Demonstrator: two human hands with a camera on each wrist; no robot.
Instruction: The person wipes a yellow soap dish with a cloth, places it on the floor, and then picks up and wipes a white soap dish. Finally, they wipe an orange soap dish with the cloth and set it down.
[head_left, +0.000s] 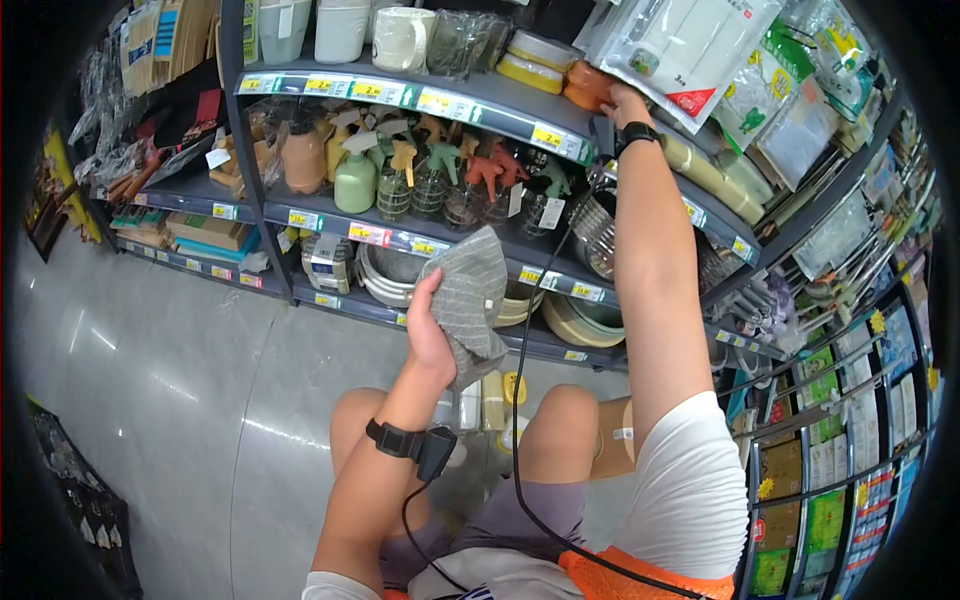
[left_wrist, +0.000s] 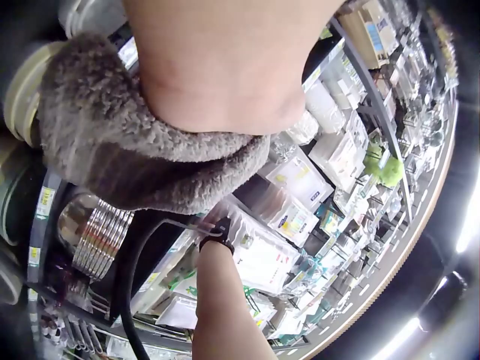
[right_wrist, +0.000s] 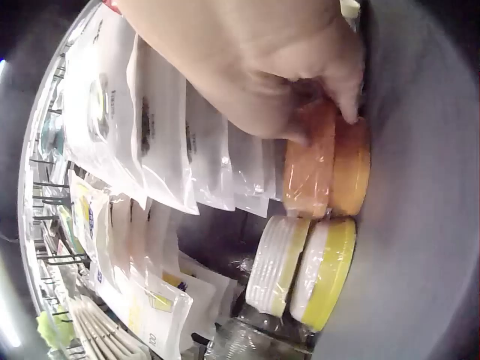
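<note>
My left hand point(head_left: 430, 335) holds up a grey striped cloth point(head_left: 466, 300) in front of the lower shelves. Close up in the left wrist view, the cloth point(left_wrist: 112, 142) looks fuzzy and hangs in a fold, with the wrist covering part of it. My right hand point(head_left: 628, 106) reaches onto the upper shelf. There its thumb and fingers grip the top of the orange round tubs point(right_wrist: 309, 172), which are wrapped in clear plastic; the palm side is hidden. Beside these sit yellow-and-white round tubs point(right_wrist: 330, 270), also wrapped.
White hanging packets point(head_left: 690, 50) crowd the right hand's side. Mugs point(head_left: 403, 38) share the upper shelf point(head_left: 400, 92); spray bottles point(head_left: 355, 180) stand below, and basins point(head_left: 585, 318) lower still. A black cable point(head_left: 518, 430) runs up past my lap.
</note>
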